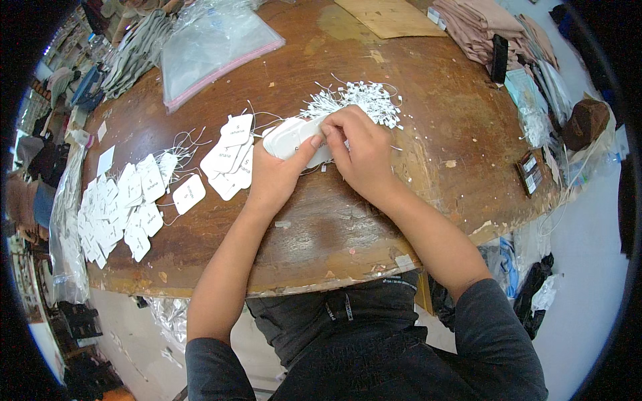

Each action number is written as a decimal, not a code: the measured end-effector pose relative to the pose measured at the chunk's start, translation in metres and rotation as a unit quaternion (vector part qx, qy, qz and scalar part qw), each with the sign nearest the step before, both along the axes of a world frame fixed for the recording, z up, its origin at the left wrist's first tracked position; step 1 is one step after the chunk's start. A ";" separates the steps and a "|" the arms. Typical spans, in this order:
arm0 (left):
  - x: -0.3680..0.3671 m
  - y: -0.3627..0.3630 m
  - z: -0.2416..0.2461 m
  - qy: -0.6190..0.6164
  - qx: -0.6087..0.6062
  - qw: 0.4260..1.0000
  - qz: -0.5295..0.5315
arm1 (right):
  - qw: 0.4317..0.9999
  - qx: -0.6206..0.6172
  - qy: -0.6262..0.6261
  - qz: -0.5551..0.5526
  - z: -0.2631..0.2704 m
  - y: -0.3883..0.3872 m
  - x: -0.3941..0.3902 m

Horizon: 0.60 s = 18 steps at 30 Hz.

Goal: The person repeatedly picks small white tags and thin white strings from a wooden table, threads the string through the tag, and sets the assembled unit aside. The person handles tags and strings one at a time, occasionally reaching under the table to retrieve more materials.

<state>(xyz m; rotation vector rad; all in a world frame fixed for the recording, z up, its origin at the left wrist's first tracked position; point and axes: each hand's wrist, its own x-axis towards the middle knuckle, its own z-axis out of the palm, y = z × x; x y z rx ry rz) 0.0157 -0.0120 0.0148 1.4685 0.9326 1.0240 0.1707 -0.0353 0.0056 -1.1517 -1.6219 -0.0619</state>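
Note:
My left hand [279, 175] grips a stack of white cardboard hang tags [284, 141] near the middle of the wooden table [321, 225]. My right hand [357, 145] pinches at the right end of these tags, thumb and forefinger together; what lies between the fingertips is mostly hidden. Just behind it lies a tangled heap of white tag strings with small plastic ends [371, 97]. Left of my left hand is a loose pile of printed tags [225, 159], some with strings. A larger pile of strung tags [123, 198] spreads farther left, with a single tag [189, 194] beside it.
Clear plastic bags [215, 55] lie at the back left, near folded grey cloth [138, 55]. A brown sheet [391, 17] lies at the back. Folded pink fabric [481, 25], a black upright object [499, 57] and a small dark box [529, 174] are to the right.

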 end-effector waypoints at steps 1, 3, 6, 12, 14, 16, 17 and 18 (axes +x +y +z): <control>0.001 -0.001 0.000 0.002 0.002 1.000 0.004 | 1.000 -0.003 0.004 -0.006 0.000 0.000 0.001; 0.001 -0.002 0.000 0.003 0.005 1.000 0.005 | 1.000 -0.010 0.002 -0.006 0.000 0.000 0.001; 0.000 -0.001 0.000 0.008 0.006 1.000 0.005 | 1.000 -0.001 -0.008 0.002 -0.001 0.000 -0.001; 0.000 0.000 -0.003 -0.001 0.023 1.000 0.018 | 1.000 0.002 -0.004 -0.013 0.000 0.002 0.002; -0.001 0.000 -0.003 -0.003 0.031 0.999 0.020 | 1.000 -0.004 0.000 -0.014 0.001 0.002 0.005; -0.002 0.001 -0.003 -0.001 0.039 0.999 0.018 | 1.000 -0.018 -0.003 -0.005 0.001 0.002 0.006; -0.002 0.002 -0.002 0.001 0.044 0.999 0.017 | 1.000 -0.016 -0.011 0.000 0.001 0.001 0.006; -0.002 0.002 -0.002 -0.001 0.041 0.999 0.018 | 1.000 -0.015 -0.019 0.005 0.001 0.000 0.006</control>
